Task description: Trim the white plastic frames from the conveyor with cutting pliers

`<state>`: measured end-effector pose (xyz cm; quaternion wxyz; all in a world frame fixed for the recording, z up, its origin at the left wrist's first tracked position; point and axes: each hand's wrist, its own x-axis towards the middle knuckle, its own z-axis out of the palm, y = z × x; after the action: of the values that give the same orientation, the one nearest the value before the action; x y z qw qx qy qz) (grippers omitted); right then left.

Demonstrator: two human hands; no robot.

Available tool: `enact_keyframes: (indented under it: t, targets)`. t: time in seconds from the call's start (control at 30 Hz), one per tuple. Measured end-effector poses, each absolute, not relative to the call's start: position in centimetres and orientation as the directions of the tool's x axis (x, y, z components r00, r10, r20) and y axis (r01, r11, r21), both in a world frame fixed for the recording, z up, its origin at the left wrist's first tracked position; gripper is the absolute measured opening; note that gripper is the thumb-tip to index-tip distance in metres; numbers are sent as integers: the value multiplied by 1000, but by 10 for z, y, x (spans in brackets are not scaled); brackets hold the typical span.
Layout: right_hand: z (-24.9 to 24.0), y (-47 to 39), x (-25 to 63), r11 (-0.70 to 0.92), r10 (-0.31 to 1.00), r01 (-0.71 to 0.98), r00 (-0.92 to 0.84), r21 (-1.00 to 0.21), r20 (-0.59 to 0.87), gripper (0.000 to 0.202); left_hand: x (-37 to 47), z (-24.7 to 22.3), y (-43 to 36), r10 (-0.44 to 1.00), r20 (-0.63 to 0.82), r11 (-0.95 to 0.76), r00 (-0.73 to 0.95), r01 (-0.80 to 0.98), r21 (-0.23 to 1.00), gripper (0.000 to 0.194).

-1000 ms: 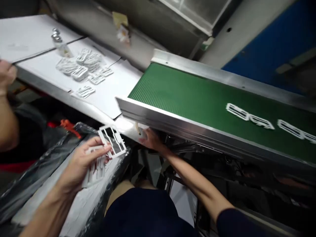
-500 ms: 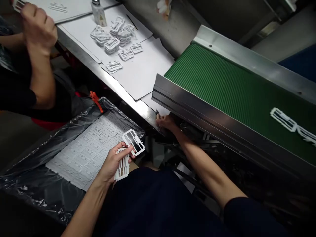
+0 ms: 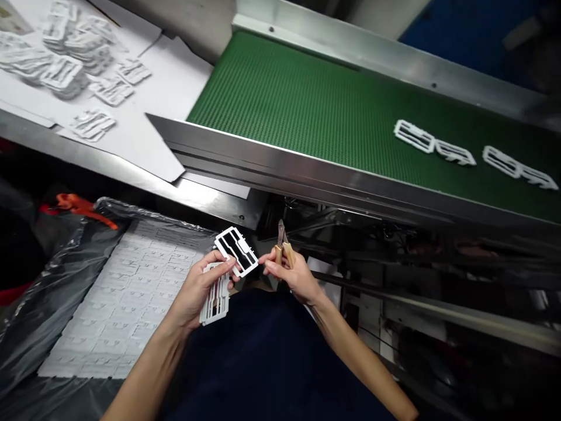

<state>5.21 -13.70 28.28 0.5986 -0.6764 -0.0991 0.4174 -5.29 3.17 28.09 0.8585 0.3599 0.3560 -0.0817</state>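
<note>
My left hand (image 3: pixel 204 283) is closed on white plastic frames with slotted openings. One white plastic frame (image 3: pixel 237 251) sticks up from between the thumb and fingers, and a stack of similar frames (image 3: pixel 215 301) hangs below in the palm. Close by on the right, my right hand (image 3: pixel 294 273) grips small side cutters (image 3: pixel 283 244) by their tan handles, the metal jaws pointing up. A right fingertip is at the edge of the upper frame; whether it touches I cannot tell.
A green conveyor belt (image 3: pixel 307 99) with metal side walls carries joined white parts (image 3: pixel 433 143). Piled white frames (image 3: pixel 65 70) lie on the paper-covered table at upper left. Below it, a black-lined box (image 3: pixel 100 397) holds flat rows of white parts (image 3: pixel 123 292). An orange strap (image 3: pixel 85 207) hangs near its corner.
My right hand has come back from the table edge with the side cutters, beside my left. The view has turned right; the other person's arm is out of sight. More belt parts show.
</note>
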Motion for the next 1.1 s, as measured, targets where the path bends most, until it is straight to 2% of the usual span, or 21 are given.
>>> enact_keyframes:
  t: [0.1,0.37,0.57,0.67,0.9,1.1]
  targets:
    - [293,-143,47,-188,588,-334,715,-924,-378,22,-45,285,16,55,-659,714,750,432,550,21]
    - [301,-172,37,-232,464,-257,818,-938,-339,15,-35,288,-9,-48,-614,582,788,522,624,20]
    - [303,-186,33,-232,417,-245,849,-941,-324,14,-13,294,13,82,-554,364,828,493,791,26]
    - [303,-190,32,-250,403,-236,857,-939,-322,16,3,296,23,98,-540,253,836,504,826,30]
    - [304,-196,30,-278,423,-171,862,-945,-280,13,22,300,37,-77,-522,134,849,528,839,27]
    - [300,-199,31,-297,422,-150,865,-943,-270,14,27,303,40,-128,-481,-26,867,482,876,27]
